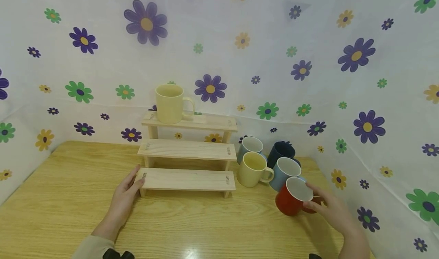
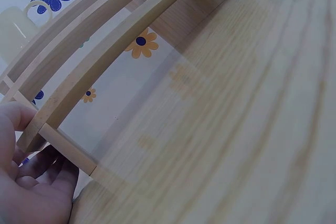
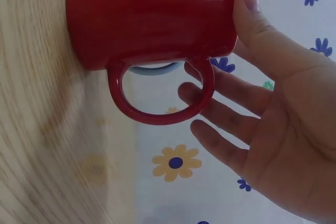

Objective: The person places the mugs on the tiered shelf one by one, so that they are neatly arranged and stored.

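My left hand (image 1: pixel 124 198) grips the left end of the lowest step of a three-tier wooden shelf (image 1: pixel 186 179). Its thumb lies on the board, and in the left wrist view the other fingers curl below the board's end. At the right, my right hand (image 1: pixel 330 209) holds a red mug (image 1: pixel 287 202) with a white inside by its rim. In the right wrist view the thumb presses near the rim, while several fingers extend past the red handle (image 3: pixel 157 119). Part of the index finger is hidden behind the mug.
A yellow mug (image 1: pixel 169 104) stands on the top tier, toward its left end. Right of the shelf another yellow mug (image 1: pixel 250 173), two light blue mugs (image 1: pixel 282 177) and a dark blue mug (image 1: pixel 273 155) cluster together. Flowered cloth (image 1: pixel 219 42) surrounds the wooden table (image 1: pixel 205 224).
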Motion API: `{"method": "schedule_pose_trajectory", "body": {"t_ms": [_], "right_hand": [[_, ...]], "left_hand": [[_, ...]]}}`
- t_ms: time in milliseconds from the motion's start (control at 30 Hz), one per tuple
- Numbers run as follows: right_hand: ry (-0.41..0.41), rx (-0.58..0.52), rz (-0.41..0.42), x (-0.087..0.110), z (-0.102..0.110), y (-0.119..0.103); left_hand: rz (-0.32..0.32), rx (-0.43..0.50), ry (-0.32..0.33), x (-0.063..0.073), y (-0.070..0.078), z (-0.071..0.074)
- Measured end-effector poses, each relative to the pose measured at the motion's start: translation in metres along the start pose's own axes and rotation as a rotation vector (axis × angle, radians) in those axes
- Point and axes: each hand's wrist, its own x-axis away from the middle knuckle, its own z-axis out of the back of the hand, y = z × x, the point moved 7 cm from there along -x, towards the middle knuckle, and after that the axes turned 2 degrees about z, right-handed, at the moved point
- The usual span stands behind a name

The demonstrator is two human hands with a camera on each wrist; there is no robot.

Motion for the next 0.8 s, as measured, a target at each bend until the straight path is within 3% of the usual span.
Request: {"method": "schedule_pose_trajectory", "body": {"t_ms": [167, 433, 633, 800], "right_hand": [[-0.009, 0.036, 0.017, -0.002, -0.003, 0.004], [0.014, -0.049, -0.003, -0.004, -0.006, 0.013], [0.061, -0.082, 0.028, -0.003, -0.009, 0.02], [0.106, -0.122, 0.0, -0.001, -0.013, 0.028]], "left_hand": [[0.003, 0.015, -0.003, 0.0, 0.001, -0.001], [0.008, 0.017, 0.002, 0.001, 0.002, -0.001], [0.024, 0.007, -0.001, 0.002, 0.001, -0.002], [0.029, 0.004, 0.002, 0.002, 0.001, -0.001]]}}
